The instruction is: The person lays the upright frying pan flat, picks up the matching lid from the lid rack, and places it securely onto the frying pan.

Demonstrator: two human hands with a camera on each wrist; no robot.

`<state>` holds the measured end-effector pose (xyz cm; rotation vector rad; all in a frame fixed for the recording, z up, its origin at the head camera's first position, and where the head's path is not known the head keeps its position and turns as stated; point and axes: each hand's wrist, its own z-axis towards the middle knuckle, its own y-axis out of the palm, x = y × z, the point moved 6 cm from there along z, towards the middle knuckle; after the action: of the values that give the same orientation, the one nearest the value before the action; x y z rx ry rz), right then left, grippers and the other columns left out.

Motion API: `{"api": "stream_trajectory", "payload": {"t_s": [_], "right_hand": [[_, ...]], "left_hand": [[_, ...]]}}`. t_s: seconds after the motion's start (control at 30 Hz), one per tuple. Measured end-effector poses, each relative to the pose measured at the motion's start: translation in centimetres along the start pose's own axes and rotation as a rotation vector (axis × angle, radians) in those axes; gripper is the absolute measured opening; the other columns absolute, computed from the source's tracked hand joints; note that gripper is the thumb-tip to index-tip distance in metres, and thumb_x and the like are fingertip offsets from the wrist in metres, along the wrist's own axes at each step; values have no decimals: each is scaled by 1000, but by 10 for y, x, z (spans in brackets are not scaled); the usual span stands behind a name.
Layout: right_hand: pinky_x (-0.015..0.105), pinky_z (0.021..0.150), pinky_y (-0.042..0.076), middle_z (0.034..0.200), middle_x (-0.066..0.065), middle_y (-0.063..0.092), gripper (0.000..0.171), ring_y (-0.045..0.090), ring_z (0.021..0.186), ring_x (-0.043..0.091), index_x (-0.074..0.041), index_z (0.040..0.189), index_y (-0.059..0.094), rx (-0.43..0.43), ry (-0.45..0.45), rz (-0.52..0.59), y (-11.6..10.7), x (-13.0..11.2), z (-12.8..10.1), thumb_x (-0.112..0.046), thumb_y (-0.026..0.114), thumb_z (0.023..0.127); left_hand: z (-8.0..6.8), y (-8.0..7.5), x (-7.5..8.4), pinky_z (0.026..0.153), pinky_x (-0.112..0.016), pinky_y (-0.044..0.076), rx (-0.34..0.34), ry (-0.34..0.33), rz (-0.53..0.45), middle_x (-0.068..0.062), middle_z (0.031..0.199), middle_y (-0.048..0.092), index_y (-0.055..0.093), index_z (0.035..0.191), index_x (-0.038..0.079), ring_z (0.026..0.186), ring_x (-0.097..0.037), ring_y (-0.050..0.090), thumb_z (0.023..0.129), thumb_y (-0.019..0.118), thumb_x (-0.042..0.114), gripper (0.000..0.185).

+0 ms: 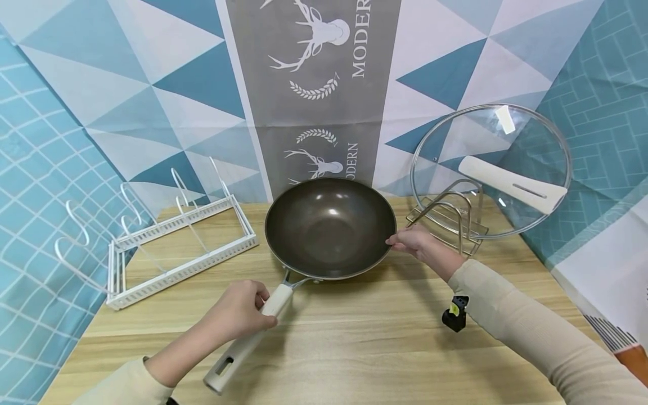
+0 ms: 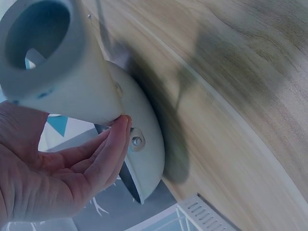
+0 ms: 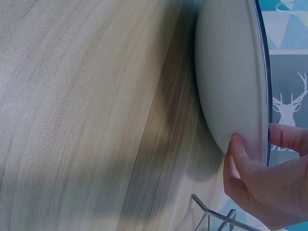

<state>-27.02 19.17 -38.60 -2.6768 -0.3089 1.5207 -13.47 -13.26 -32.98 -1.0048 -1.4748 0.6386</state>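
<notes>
A dark wok (image 1: 330, 226) with a pale outer shell (image 3: 231, 86) sits tilted toward me on the wooden table (image 1: 354, 349). My left hand (image 1: 240, 312) grips its white handle (image 1: 253, 340) near the pan end; in the left wrist view the fingers (image 2: 103, 159) curl under the handle (image 2: 57, 72). My right hand (image 1: 412, 242) pinches the wok's right rim, thumb on the pale underside and fingers (image 3: 288, 137) over the dark edge.
A white wire rack (image 1: 172, 247) stands at the left. A metal rack (image 1: 450, 222) at the back right holds a glass lid (image 1: 491, 169) with a white handle. A small black object (image 1: 455, 315) lies on the table near my right forearm.
</notes>
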Motion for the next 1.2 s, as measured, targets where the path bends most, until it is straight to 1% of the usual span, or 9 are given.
{"api": "stream_trajectory", "payload": {"t_s": [0.17, 0.27, 0.37, 0.57, 0.73, 0.9, 0.97, 1.1, 1.2], "right_hand": [[19, 94, 50, 141, 32, 39, 60, 64, 76, 4, 18, 141, 27, 14, -18, -11, -2, 1, 0, 2, 55, 89], [18, 92, 52, 131, 27, 46, 57, 60, 68, -1, 19, 138, 31, 16, -28, -4, -2, 1, 1, 3, 55, 89], [18, 90, 53, 129, 26, 47, 57, 60, 69, -1, 20, 138, 31, 11, -35, -1, -2, 1, 0, 2, 55, 89], [18, 93, 51, 147, 32, 31, 58, 63, 82, 5, 19, 139, 29, 8, -28, 13, -2, 2, 1, 2, 54, 90], [18, 95, 49, 148, 32, 32, 59, 65, 91, 9, 17, 141, 29, 4, -23, 5, -2, 2, 1, 1, 54, 90], [17, 94, 49, 150, 31, 31, 59, 64, 113, 18, 16, 141, 29, -7, -21, -13, -1, 2, -1, 0, 55, 91], [17, 93, 50, 150, 31, 32, 59, 62, 117, 19, 16, 142, 28, -11, -21, -15, -1, 2, -1, -1, 55, 92], [18, 93, 50, 147, 32, 35, 57, 67, 100, 12, 17, 140, 30, -20, -38, -16, 0, 4, 0, 0, 54, 91], [19, 93, 50, 145, 34, 37, 55, 66, 86, 7, 19, 138, 33, -21, -51, -14, 0, 4, 1, 1, 54, 90]], "left_hand": [[0, 0, -1, 55, -24, 49, -2, 8, -12, -2, 71, 66, 65, 81, 4, 64, -11, 58, 63, 84, 14, 28], [0, 0, -2, 55, -24, 49, -6, 8, -11, -3, 72, 66, 65, 82, 4, 65, -11, 59, 64, 84, 14, 28], [0, 0, -2, 54, -23, 49, -7, 7, -8, -3, 71, 66, 66, 82, 4, 63, -11, 59, 64, 84, 14, 28], [0, -1, -2, 52, -23, 47, 4, 25, -7, -2, 68, 65, 66, 81, 4, 60, -10, 58, 64, 84, 14, 27], [0, -1, -1, 52, -23, 47, 6, 42, -3, -1, 68, 65, 66, 80, 4, 61, -10, 57, 64, 84, 14, 27], [0, -2, -2, 53, -23, 46, 15, 44, 22, -1, 69, 63, 66, 80, 5, 63, -10, 55, 63, 85, 15, 27], [0, -2, -3, 54, -23, 46, 18, 43, 29, -1, 68, 62, 66, 79, 5, 63, -10, 54, 63, 85, 15, 27], [-2, -2, -4, 53, -22, 45, 19, 51, 21, 0, 67, 61, 66, 78, 5, 62, -10, 53, 62, 84, 15, 26], [-3, -3, -4, 52, -22, 45, 23, 59, 12, 0, 67, 61, 66, 77, 5, 62, -10, 53, 62, 84, 14, 25]]}}
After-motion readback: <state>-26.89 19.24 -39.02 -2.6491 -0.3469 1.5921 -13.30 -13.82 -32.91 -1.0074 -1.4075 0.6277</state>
